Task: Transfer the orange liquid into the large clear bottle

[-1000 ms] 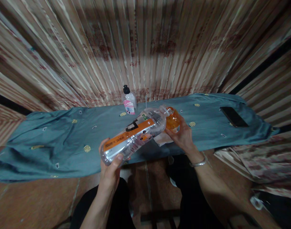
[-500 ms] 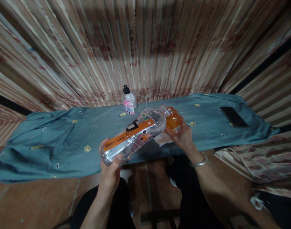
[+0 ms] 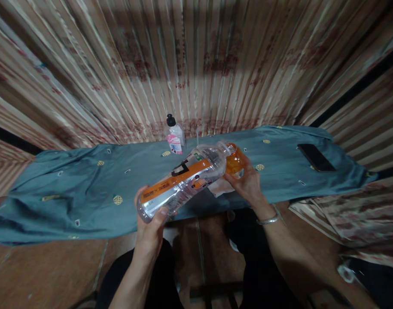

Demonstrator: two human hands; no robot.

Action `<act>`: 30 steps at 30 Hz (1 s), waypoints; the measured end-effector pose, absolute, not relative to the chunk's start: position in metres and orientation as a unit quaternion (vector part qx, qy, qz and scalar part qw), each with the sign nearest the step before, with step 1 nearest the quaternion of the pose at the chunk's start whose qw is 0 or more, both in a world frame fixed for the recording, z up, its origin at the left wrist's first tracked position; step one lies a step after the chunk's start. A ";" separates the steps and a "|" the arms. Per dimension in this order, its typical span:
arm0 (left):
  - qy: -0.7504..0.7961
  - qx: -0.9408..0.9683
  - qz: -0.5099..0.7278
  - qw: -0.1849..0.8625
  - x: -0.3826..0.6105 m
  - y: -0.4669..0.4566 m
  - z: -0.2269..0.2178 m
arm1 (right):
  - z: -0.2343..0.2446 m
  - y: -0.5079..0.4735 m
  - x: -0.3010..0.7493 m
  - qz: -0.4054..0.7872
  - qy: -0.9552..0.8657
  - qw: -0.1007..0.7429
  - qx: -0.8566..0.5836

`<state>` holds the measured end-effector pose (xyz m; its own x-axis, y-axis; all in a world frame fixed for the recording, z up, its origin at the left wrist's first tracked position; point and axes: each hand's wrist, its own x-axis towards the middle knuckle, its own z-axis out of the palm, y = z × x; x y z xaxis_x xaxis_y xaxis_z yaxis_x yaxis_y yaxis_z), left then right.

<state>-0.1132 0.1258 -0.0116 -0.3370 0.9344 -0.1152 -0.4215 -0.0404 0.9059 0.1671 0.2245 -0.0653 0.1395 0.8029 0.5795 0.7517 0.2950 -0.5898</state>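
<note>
My left hand (image 3: 153, 225) is wrapped round the base of a large clear plastic bottle (image 3: 183, 178) with an orange and silver label. The bottle is held tilted, its neck pointing up and to the right. At the neck, my right hand (image 3: 248, 182) grips an orange see-through container (image 3: 235, 161). The bottle's mouth meets or overlaps this container; whether it reaches inside I cannot tell. Beneath them a whitish piece of paper or cloth (image 3: 220, 187) is partly hidden by the bottle and my right hand.
A teal patterned cloth (image 3: 86, 189) covers the long table. Near its back edge stands a clear pump-type bottle (image 3: 175, 137) with a black top and pink label. A black phone (image 3: 316, 157) lies at the right. Pleated curtains (image 3: 196, 56) hang behind and at both sides.
The bottle and the orange container have shifted very slightly to the right, both hands keeping their hold. Everything else stays in place.
</note>
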 end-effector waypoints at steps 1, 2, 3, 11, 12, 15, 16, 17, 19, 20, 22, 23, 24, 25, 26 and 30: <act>0.470 0.274 0.668 0.509 -0.113 0.126 -0.012 | -0.066 0.225 0.167 0.026 -0.654 0.469 -0.593; 0.468 0.275 0.668 0.510 -0.114 0.126 -0.012 | -0.066 0.225 0.167 0.026 -0.653 0.470 -0.593; 0.466 0.274 0.669 0.510 -0.114 0.126 -0.012 | -0.066 0.225 0.167 0.026 -0.651 0.471 -0.595; 0.469 0.268 0.667 0.513 -0.113 0.127 -0.011 | -0.064 0.224 0.168 0.032 -0.650 0.472 -0.595; 0.468 0.269 0.667 0.513 -0.113 0.126 -0.011 | -0.064 0.224 0.168 0.033 -0.650 0.471 -0.595; 0.465 0.274 0.668 0.513 -0.113 0.126 -0.012 | -0.064 0.224 0.168 0.031 -0.650 0.472 -0.595; 0.464 0.275 0.668 0.512 -0.113 0.126 -0.012 | -0.065 0.225 0.168 0.031 -0.649 0.473 -0.595; 0.464 0.277 0.668 0.512 -0.114 0.126 -0.012 | -0.065 0.225 0.168 0.031 -0.647 0.475 -0.595; 0.462 0.281 0.668 0.512 -0.114 0.126 -0.014 | -0.067 0.225 0.168 0.031 -0.644 0.480 -0.594; 0.460 0.284 0.669 0.511 -0.114 0.126 -0.014 | -0.067 0.226 0.168 0.030 -0.643 0.484 -0.593; 0.457 0.289 0.669 0.511 -0.115 0.126 -0.015 | -0.068 0.226 0.167 0.026 -0.640 0.489 -0.592; 0.456 0.291 0.668 0.511 -0.115 0.126 -0.015 | -0.068 0.226 0.167 0.024 -0.639 0.490 -0.592; 0.457 0.291 0.667 0.512 -0.115 0.126 -0.014 | -0.068 0.226 0.167 0.023 -0.638 0.490 -0.594; 0.459 0.290 0.665 0.513 -0.115 0.126 -0.014 | -0.068 0.226 0.167 0.023 -0.637 0.488 -0.596; 0.461 0.288 0.663 0.515 -0.115 0.125 -0.014 | -0.068 0.226 0.166 0.022 -0.637 0.486 -0.598; 0.467 0.274 0.660 0.521 -0.115 0.125 -0.015 | -0.066 0.225 0.166 0.022 -0.641 0.481 -0.598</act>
<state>-0.1151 0.1250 -0.0147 -0.3082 0.9431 -0.1245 -0.4319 -0.0222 0.9017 0.1663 0.2254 -0.0665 0.1768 0.7876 0.5903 0.7454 0.2845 -0.6028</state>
